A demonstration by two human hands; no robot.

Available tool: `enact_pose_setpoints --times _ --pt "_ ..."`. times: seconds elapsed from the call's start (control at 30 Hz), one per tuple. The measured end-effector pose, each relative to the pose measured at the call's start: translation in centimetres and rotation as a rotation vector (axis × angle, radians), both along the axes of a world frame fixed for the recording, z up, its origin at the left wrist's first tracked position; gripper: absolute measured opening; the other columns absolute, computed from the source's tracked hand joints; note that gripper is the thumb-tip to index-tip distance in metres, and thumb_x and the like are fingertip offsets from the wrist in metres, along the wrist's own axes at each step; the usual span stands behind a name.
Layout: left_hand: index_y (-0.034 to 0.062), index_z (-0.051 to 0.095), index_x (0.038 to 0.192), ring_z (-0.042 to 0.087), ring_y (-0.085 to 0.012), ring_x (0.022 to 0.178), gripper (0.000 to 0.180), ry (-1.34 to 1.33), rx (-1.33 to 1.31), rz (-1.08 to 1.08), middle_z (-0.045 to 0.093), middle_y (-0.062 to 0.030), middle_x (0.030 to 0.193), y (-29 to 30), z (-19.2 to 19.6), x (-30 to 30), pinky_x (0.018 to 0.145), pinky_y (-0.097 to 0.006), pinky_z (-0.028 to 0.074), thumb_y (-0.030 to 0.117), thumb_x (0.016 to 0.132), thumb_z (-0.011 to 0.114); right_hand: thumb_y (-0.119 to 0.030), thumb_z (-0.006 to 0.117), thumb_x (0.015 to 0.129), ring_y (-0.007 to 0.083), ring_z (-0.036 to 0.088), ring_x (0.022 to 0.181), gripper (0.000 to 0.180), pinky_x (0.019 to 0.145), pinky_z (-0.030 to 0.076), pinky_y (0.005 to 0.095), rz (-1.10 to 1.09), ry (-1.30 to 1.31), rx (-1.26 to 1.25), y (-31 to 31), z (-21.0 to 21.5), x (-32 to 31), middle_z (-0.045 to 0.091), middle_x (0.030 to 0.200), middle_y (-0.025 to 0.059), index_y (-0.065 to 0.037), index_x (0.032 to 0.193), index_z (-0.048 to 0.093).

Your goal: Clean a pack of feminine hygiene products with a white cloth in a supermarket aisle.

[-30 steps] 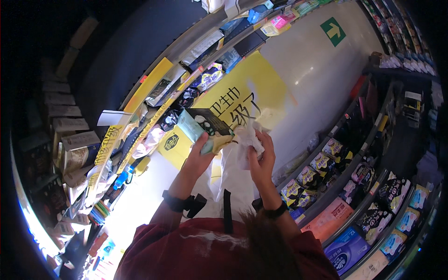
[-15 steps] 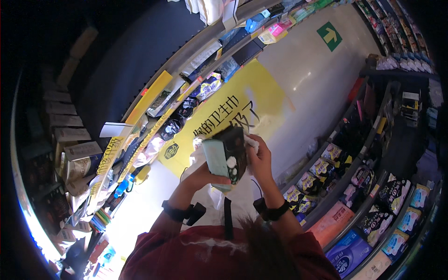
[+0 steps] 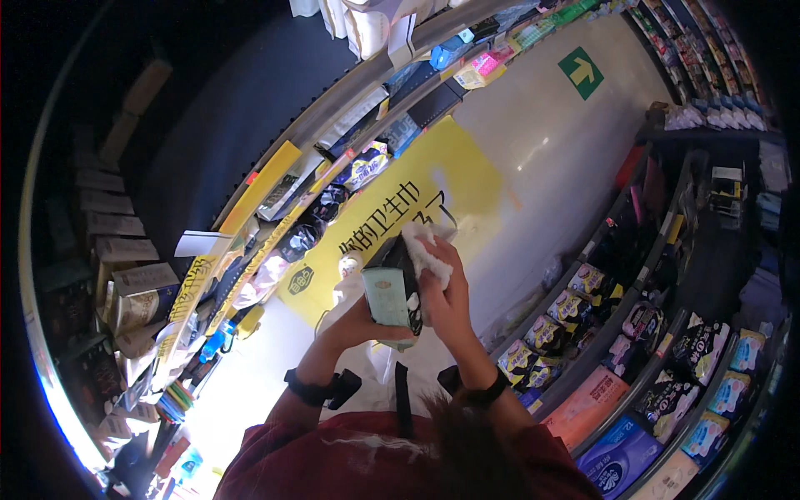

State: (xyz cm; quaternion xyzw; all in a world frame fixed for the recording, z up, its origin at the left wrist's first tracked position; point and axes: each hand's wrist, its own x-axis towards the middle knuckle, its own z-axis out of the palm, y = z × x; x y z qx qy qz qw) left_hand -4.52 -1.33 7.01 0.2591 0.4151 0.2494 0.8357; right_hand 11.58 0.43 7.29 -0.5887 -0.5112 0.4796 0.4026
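A box [image 3: 387, 293] with a mint-green face and black sides is held up in front of my body. My left hand [image 3: 357, 327] is closed around its lower left part, thumb along the bottom edge. A crumpled white cloth [image 3: 427, 248] lies over the box's upper right side. With bent fingers, my right hand [image 3: 446, 302] grips this cloth and presses it against the black side. Part of that side is hidden by the cloth and fingers. Each wrist wears a black band.
Shelves of packages [image 3: 287, 200] run along the left, with a yellow strip on the edge. More shelves with black, purple and blue packs [image 3: 617, 450] stand at the right. A yellow floor sign [image 3: 467, 167] and a green arrow sign [image 3: 581, 72] mark the pale aisle floor.
My right hand and the cloth have moved up and left across the box's dark side. The box has turned, so its mint-green face shows more squarely.
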Motion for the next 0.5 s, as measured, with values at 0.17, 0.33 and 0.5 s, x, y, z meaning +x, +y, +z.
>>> enact_pose_setpoints --times 0.17,0.33,0.5 --pt "0.0046 0.039 0.122 0.053 -0.0171 0.098 0.079 0.023 -0.017 -0.047 0.055 -0.0067 0.106 0.0 -0.8 -0.7 0.086 -0.031 0.042 0.012 0.055 0.081 -0.012 0.047 0.087 0.0146 0.051 0.097 0.037 0.086 0.039 0.0263 -0.100 0.315 -0.354 -0.9 -0.7 0.9 0.054 0.108 0.0088 -0.001 0.122 0.041" --pt "0.0041 0.030 0.127 0.046 -0.0184 0.109 0.089 0.147 0.126 -0.029 0.046 -0.0106 0.119 0.0 -1.8 -0.5 0.091 -0.032 0.038 0.010 0.054 0.081 -0.013 0.051 0.086 0.0147 0.050 0.098 0.041 0.084 0.040 0.0262 -0.104 0.423 -0.420 -1.6 -0.6 1.2 0.054 0.107 0.0080 0.002 0.122 0.039" --pt "0.0024 0.013 0.135 0.034 -0.0194 0.120 0.097 0.150 0.320 0.112 0.030 -0.0131 0.132 0.4 -1.9 0.4 0.099 -0.033 0.030 0.008 0.060 0.075 -0.010 0.050 0.085 0.0154 0.049 0.098 0.040 0.085 0.039 0.0270 -0.303 0.336 -0.282 -2.5 -0.7 0.4 0.051 0.108 0.0082 0.001 0.122 0.037"
